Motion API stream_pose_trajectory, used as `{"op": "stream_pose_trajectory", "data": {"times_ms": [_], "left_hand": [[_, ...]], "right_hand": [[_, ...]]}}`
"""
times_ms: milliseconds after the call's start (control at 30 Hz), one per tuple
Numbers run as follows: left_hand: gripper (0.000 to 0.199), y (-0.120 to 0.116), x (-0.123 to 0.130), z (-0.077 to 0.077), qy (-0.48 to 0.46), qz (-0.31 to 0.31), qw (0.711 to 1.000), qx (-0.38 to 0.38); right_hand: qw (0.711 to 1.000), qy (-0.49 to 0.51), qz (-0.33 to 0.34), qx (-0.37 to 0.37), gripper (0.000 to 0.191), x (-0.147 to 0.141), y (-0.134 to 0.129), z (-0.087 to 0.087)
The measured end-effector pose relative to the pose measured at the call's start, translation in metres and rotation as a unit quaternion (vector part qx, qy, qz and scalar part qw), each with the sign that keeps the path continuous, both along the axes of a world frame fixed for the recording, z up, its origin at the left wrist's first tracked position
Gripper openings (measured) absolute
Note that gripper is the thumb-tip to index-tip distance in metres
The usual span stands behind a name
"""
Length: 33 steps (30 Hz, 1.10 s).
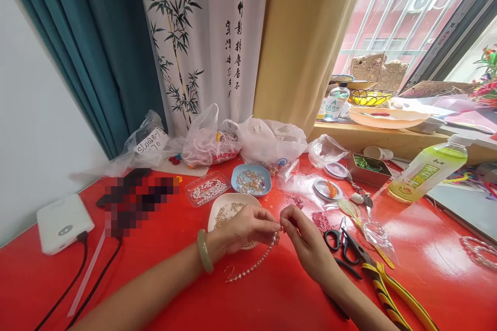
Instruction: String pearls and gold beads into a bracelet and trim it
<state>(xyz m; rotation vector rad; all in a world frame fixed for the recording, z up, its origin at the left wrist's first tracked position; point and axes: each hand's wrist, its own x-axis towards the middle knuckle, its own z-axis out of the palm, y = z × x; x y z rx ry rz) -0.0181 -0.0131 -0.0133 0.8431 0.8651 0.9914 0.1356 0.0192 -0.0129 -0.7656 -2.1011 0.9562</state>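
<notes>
Near the middle of the red table, my left hand (254, 225) pinches one end of a beaded strand (254, 267). The strand of small pale beads hangs from the fingers and trails down to the left, ending in a thin loose thread. Fingertip to fingertip with it, my right hand (298, 230) is closed in a pinch. Whatever the right fingers grip is too small to make out. Under my left hand sits a cream dish (213, 212) of gold beads, partly covered. Behind it are a blue dish (234, 181) of mixed beads and a clear tray (190, 197) of pearly beads.
Scissors (342, 238) and yellow-black pliers (382, 279) lie right of my right hand. A drink bottle (429, 168) stands tilted in view at the right. Plastic bags (272, 139) line the back. A white power bank (64, 222) with cables is at left.
</notes>
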Motion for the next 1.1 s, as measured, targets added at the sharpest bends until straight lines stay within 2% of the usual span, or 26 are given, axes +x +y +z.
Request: {"op": "stream_pose_trajectory", "data": {"times_ms": [267, 533, 633, 867, 1100], "left_hand": [[0.025, -0.0010, -0.0031, -0.0007, -0.045, -0.034, 0.998, -0.032], [0.024, -0.0007, -0.0035, -0.0044, -0.079, -0.052, 0.995, -0.029], [0.024, -0.0018, -0.0033, -0.0038, -0.083, -0.061, 0.994, -0.035], [0.014, -0.0023, -0.0002, -0.0046, -0.079, -0.054, 0.995, -0.041], [0.017, -0.0033, 0.0019, -0.0091, -0.061, -0.054, 0.996, -0.039]], "right_hand": [[0.996, 0.063, 0.021, -0.061, 0.020, 0.0034, 0.0068, 0.0015], [0.991, 0.094, 0.052, -0.081, 0.019, 0.0037, 0.0071, 0.0054], [0.991, 0.089, 0.075, -0.071, 0.018, 0.0038, 0.0064, 0.0055], [0.997, 0.055, 0.047, -0.001, 0.019, 0.0043, 0.0037, 0.0027], [0.996, 0.077, 0.037, 0.004, 0.019, 0.0029, 0.0032, -0.0007]]}}
